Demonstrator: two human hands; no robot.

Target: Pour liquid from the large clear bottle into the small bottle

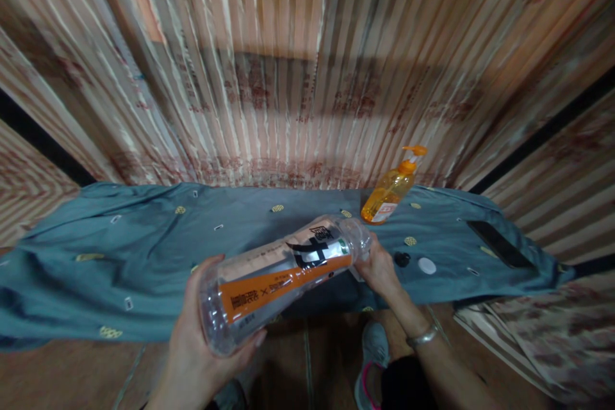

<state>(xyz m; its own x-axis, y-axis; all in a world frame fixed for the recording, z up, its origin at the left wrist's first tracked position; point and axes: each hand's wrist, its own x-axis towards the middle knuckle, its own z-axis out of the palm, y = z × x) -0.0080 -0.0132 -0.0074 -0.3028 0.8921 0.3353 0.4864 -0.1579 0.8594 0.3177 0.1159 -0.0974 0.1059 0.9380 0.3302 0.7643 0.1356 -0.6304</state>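
My left hand (pixel 188 338) cups the base and my right hand (pixel 379 267) grips the neck of the long, clear, orange-labelled plastic bottle (pixel 283 277), tilted above the teal cloth (pixel 148 224), so I'd squeeze lightly to avoid denting.

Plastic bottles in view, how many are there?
2: a clear orange-labelled bottle, held by the left hand and right hand; an amber pump bottle, standing on the teal patterned cloth.

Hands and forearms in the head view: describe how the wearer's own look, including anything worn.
Both the left hand and the right hand are gloveless. A smooth, silvery bangle circles the right wrist, and no sleeve shows on the right forearm. Most of the left forearm is out of frame.
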